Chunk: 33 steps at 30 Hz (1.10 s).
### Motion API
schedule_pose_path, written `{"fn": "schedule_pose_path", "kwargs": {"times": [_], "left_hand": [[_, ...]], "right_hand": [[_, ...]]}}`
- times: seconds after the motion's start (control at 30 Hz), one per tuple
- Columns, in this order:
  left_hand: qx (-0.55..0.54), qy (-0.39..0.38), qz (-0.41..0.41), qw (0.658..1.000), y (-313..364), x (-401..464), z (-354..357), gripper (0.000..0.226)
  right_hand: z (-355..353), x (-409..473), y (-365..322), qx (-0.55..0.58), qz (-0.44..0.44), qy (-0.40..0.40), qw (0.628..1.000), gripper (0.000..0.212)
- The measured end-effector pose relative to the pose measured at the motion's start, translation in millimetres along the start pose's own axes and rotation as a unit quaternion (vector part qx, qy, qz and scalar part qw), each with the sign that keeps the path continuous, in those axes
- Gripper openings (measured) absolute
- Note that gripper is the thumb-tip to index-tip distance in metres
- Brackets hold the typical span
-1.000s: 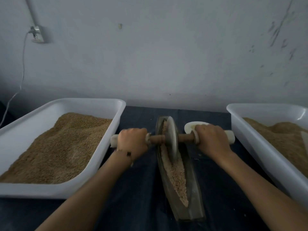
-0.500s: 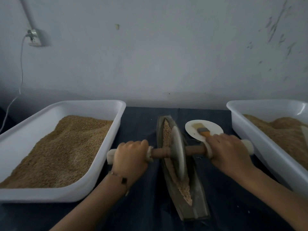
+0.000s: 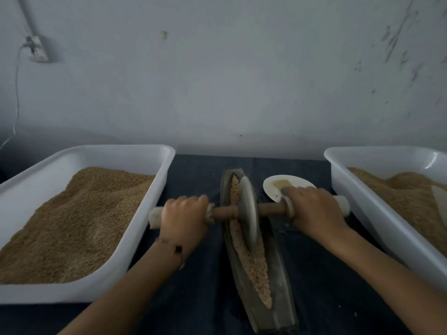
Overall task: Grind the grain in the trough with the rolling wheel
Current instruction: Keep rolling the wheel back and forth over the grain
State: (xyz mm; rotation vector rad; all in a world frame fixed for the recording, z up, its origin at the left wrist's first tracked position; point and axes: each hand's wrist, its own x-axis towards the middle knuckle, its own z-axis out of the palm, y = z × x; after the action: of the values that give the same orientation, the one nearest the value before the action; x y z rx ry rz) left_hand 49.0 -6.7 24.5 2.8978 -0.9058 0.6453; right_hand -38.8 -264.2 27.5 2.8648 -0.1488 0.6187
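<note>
Far left on the wall: socket (image 3: 38, 50) with a cable (image 3: 17, 93) hanging down from it.

Left white tub (image 3: 135, 155) sits on the dark cloth (image 3: 198, 298), heaped with brown grain; its right wall is just beside the axle's left end.

Our left hand (image 3: 185, 220) is wrapped around the left handle of the axle (image 3: 225, 212), fingers curled over the top, firm hold. Bracelet (image 3: 173, 246) on that wrist. Pale end cap of the handle sticks out past the hand toward the left tub.

Centre: long narrow trough (image 3: 275, 298) runs away from us, slightly angled, between the two tubs. Rolling wheel (image 3: 249, 213) stands upright on edge in the trough groove, in the far half. Crushed grain (image 3: 254, 264) lies along the groove, most of it on our side of the wheel, a thin strip beyond it.

Our right hand (image 3: 314, 210) grips the right handle the same way, fingers curled over; end cap pokes out toward the right tub.

Just behind the right hand: small white plate (image 3: 273, 188) with a brush (image 3: 281, 184) on it, partly hidden by the knuckles.

Right white tub (image 3: 358, 189) also holds brown grain, with a pale flat object at the frame edge that we can't identify.
</note>
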Motion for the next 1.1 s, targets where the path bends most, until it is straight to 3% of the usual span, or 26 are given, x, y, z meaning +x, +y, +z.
{"fn": "schedule_pose_path", "kwargs": {"times": [0.1,0.23,0.37,0.57,0.73,0.83,0.97,1.1], "left_hand": [[0.043,0.042,-0.051,0.997,3.0,30.1,7.8,0.015],[0.073,0.035,-0.075,0.994,6.7,49.2,7.8,0.012],[0.049,0.024,-0.037,0.998,6.2,27.1,6.4,0.014],[-0.051,-0.013,0.017,0.998,3.7,-35.2,-20.1,0.024],[-0.076,0.068,0.072,0.992,12.7,-62.4,-43.2,0.04],[-0.064,0.057,0.072,0.994,17.9,-48.9,-40.4,0.04],[0.016,-0.009,0.045,0.999,13.0,-19.1,-27.3,0.02],[0.029,0.002,0.014,0.999,4.2,11.8,-10.0,0.015]], "right_hand": [[13.2,40.3,2.3,0.017,0.031,-0.035,0.999,0.011],[20.4,55.8,4.2,0.041,0.054,-0.051,0.996,0.015],[12.8,21.2,2.2,0.019,0.027,0.008,0.999,0.009],[-36.1,-44.1,-7.5,0.035,-0.025,0.078,0.996,0.036],[-54.7,-78.3,-2.8,0.076,-0.002,-0.039,0.996,0.051],[-38.7,-71.3,2.1,0.028,0.019,-0.103,0.994,0.038],[-8.1,-43.5,4.8,0.043,0.041,-0.098,0.993,0.022],[17.0,-1.9,11.3,0.054,0.052,-0.054,0.996,0.021]]}}
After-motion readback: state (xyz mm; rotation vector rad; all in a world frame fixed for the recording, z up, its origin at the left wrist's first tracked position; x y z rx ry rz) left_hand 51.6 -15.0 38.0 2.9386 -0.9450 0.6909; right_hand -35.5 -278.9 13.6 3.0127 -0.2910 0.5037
